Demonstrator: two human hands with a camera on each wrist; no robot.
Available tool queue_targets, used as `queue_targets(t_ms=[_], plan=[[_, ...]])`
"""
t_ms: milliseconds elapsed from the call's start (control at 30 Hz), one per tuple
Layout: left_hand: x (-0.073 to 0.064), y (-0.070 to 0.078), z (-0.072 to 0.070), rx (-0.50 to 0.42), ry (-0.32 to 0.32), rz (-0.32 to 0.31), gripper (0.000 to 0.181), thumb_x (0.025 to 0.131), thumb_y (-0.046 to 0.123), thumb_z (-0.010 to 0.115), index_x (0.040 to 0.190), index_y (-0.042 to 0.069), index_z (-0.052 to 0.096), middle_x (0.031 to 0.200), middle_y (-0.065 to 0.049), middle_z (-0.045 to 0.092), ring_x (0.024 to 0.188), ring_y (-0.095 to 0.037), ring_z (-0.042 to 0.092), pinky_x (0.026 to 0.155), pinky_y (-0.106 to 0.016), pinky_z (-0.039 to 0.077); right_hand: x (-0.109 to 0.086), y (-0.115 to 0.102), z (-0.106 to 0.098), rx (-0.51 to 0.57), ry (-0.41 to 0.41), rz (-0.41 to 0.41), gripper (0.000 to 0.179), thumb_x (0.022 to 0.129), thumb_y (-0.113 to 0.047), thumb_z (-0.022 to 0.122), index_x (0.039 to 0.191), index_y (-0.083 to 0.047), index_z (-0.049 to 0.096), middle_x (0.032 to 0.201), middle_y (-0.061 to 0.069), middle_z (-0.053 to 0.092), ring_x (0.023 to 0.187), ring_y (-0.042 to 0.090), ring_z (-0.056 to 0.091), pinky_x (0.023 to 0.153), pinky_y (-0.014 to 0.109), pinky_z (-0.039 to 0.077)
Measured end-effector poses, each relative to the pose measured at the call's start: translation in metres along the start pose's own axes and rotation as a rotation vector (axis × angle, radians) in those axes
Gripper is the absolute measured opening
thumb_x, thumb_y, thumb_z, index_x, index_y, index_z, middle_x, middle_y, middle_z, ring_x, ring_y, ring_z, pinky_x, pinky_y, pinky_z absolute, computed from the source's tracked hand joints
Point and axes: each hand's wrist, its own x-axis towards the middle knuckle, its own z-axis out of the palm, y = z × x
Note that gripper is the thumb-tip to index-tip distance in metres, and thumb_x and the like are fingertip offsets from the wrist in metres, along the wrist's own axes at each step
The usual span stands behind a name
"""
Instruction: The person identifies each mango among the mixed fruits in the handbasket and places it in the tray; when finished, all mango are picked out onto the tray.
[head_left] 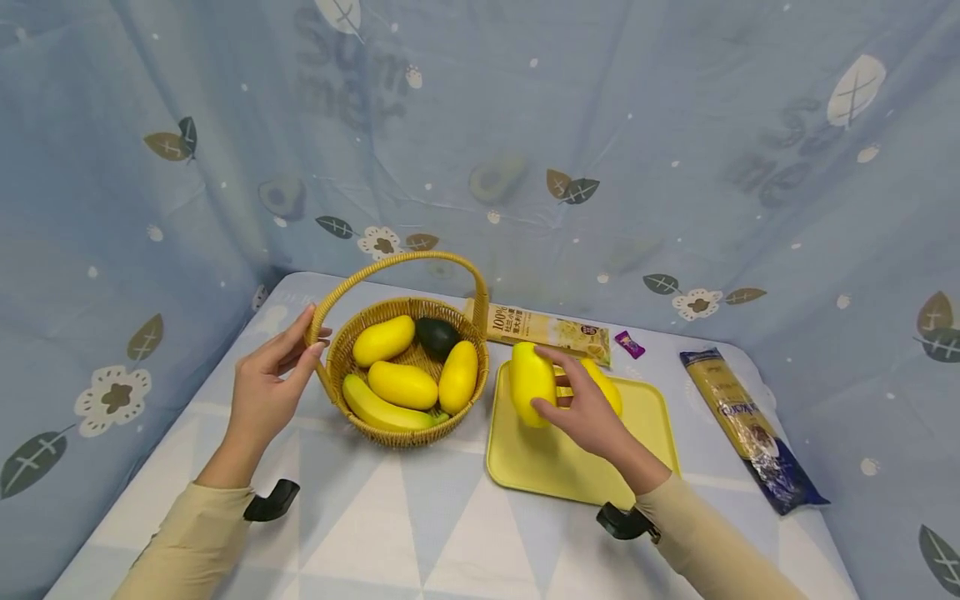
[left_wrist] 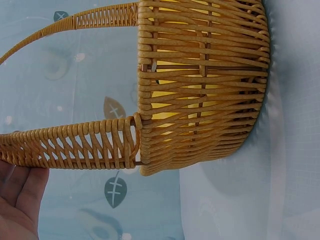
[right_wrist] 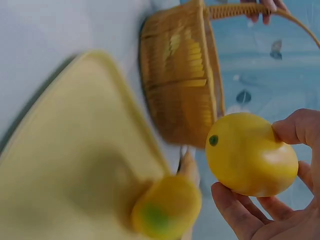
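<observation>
Two hands are occupied: the right hand point(head_left: 581, 408) holds a smooth, oblong yellow fruit point(head_left: 531, 385) between thumb and spread fingers, raised above the tray, while the left hand point(head_left: 266, 387) pinches the near-left side of a curved, woven tan handle point(head_left: 481, 310). The right wrist view shows the held fruit with its small green end spot bare and turned away from the palm. That grip looks sound, though the rounded skin is probably slippery, so even pressure from both sides should serve better than a hard squeeze. A light, steady hold on the handle ought to stop the round wicker basket point(head_left: 408, 437) from tipping or sliding. Within the basket lie three more oblong yellow fruits point(head_left: 403, 385), a yellow banana-shaped fruit point(head_left: 390, 412) and a dark green oval one point(head_left: 437, 336); any approach there would best be from above, low and gentle, clear of the arch. Beneath the right hand, another yellow fruit point(head_left: 606, 387) rests at the back of the pale yellow rectangular tray point(head_left: 540, 467), best left unbumped. Behind lie a long tan packet point(head_left: 551, 329) and a small purple wrapper point(head_left: 630, 343); a blue-and-gold packet point(head_left: 750, 425) lies farther right.
</observation>
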Motion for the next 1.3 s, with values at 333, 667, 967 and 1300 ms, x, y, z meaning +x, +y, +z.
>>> queue_targets(t_ms=[333, 667, 967, 1300], plan=[[-0.003, -0.022, 0.002, 0.02, 0.0, -0.016, 0.069, 0.086, -0.019, 0.069, 0.146, 0.011, 0.056, 0.112, -0.024, 0.072, 0.104, 0.012, 0.061, 0.085, -0.006, 0.05, -0.033, 0.036, -0.049, -0.066, 0.087, 0.119, 0.075, 0.096, -0.017, 0.073, 0.159, -0.022, 0.032, 0.155, 0.018, 0.035, 0.123, 0.043, 0.054, 0.095, 0.051, 0.057], [-0.003, -0.027, 0.001, 0.018, -0.006, -0.019, 0.071, 0.085, -0.018, 0.07, 0.146, 0.016, 0.056, 0.114, -0.02, 0.073, 0.105, 0.011, 0.062, 0.085, -0.007, 0.05, -0.049, 0.069, -0.097, -0.166, 0.15, 0.217, 0.078, 0.099, -0.026, 0.069, 0.162, -0.017, 0.023, 0.157, 0.029, 0.029, 0.125, 0.051, 0.049, 0.093, 0.058, 0.056], [-0.003, -0.024, 0.001, 0.01, -0.007, -0.012, 0.068, 0.085, -0.02, 0.07, 0.145, 0.009, 0.056, 0.113, -0.022, 0.073, 0.104, 0.01, 0.062, 0.085, -0.007, 0.051, -0.05, 0.105, -0.113, -0.229, 0.097, 0.316, 0.076, 0.1, -0.027, 0.066, 0.161, -0.01, 0.024, 0.154, 0.033, 0.031, 0.125, 0.054, 0.048, 0.096, 0.063, 0.052], [-0.002, -0.014, 0.001, 0.019, -0.003, -0.012, 0.069, 0.086, -0.02, 0.068, 0.146, 0.01, 0.056, 0.112, -0.024, 0.072, 0.105, 0.011, 0.062, 0.086, -0.007, 0.05, -0.048, 0.127, -0.113, -0.286, 0.075, 0.395, 0.072, 0.102, -0.031, 0.062, 0.162, -0.013, 0.027, 0.158, 0.03, 0.029, 0.13, 0.053, 0.042, 0.099, 0.064, 0.05]])
